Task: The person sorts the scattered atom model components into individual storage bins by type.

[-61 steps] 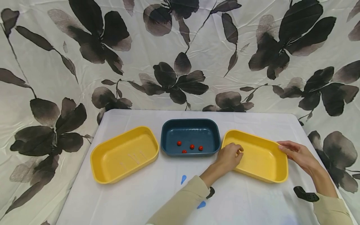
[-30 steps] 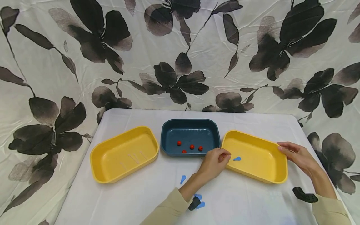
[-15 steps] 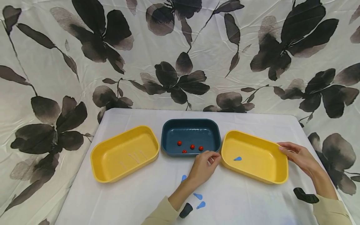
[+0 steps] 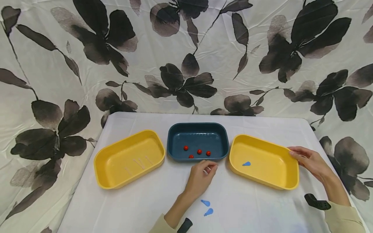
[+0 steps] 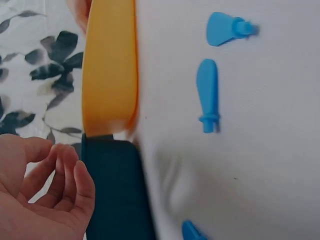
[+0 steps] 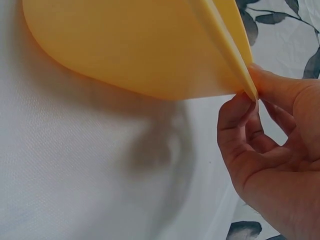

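My left hand (image 4: 201, 178) hovers over the table by the near edge of the dark blue tray (image 4: 198, 159). Its fingers are loosely bent towards the thumb, and nothing shows between them in the left wrist view. Below it on the table lie a blue knife-shaped piece (image 5: 208, 92) and a blue fan-shaped piece (image 5: 222, 29), each with a short peg. Part of a third blue piece (image 5: 191, 231) shows at that view's bottom edge. My right hand (image 6: 280, 130) pinches the rim of the right yellow tray (image 4: 269, 184), which holds one blue piece (image 4: 246, 163).
Several red beads (image 4: 199, 151) lie in the dark blue tray. A second yellow tray (image 4: 105, 181) on the left holds several thin clear sticks (image 4: 139, 164). A floral cloth (image 4: 180, 38) hangs behind the white table (image 4: 131, 210).
My left hand has drawn back leftward out of the right yellow tray, where a blue piece now lies uncovered. It now covers the leftmost blue piece. My right hand stays on the rim.
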### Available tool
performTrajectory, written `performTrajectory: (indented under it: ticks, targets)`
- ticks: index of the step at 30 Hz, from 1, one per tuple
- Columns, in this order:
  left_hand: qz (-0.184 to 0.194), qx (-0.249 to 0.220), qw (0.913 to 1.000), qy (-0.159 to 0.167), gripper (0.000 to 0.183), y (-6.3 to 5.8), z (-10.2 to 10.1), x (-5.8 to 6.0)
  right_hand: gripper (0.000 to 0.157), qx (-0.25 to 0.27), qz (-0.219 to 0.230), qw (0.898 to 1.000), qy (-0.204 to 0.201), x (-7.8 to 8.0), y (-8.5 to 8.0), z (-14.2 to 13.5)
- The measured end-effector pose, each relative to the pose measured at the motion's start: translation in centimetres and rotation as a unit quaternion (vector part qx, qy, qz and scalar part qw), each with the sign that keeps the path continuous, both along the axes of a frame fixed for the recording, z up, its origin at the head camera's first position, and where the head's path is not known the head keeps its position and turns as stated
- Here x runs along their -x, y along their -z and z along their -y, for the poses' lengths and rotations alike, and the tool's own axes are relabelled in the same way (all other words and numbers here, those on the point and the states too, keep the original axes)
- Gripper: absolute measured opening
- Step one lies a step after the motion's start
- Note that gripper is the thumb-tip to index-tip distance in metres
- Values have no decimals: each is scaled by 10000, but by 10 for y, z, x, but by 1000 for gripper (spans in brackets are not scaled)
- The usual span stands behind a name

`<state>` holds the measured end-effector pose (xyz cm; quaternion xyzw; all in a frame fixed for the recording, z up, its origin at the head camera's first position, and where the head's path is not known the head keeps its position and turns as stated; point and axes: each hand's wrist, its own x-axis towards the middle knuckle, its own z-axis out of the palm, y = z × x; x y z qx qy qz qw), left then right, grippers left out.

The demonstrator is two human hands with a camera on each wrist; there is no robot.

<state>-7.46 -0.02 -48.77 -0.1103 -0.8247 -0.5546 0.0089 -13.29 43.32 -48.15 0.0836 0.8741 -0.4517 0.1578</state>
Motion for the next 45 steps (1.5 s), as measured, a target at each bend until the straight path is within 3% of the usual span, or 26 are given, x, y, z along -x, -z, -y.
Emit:
performTrajectory:
  ticks: [12, 27, 37, 45]
  targets:
    - [72, -166, 9989, -425, 11, 9, 24, -14, 75, 65, 46, 10000, -19, 0, 1, -2]
    - [169, 65, 9941, -1070, 9, 28, 49, -29, 74, 70, 33, 10000, 24, 0, -1, -2]
    - [507, 515, 9916, -1071, 11, 37, 59, -33, 75, 73, 56, 9999, 71, 0, 2, -4]
    - [447, 1009, 9894, -939, 16, 40, 64, -37, 76, -51, 50, 10000, 31, 2, 4, -2]
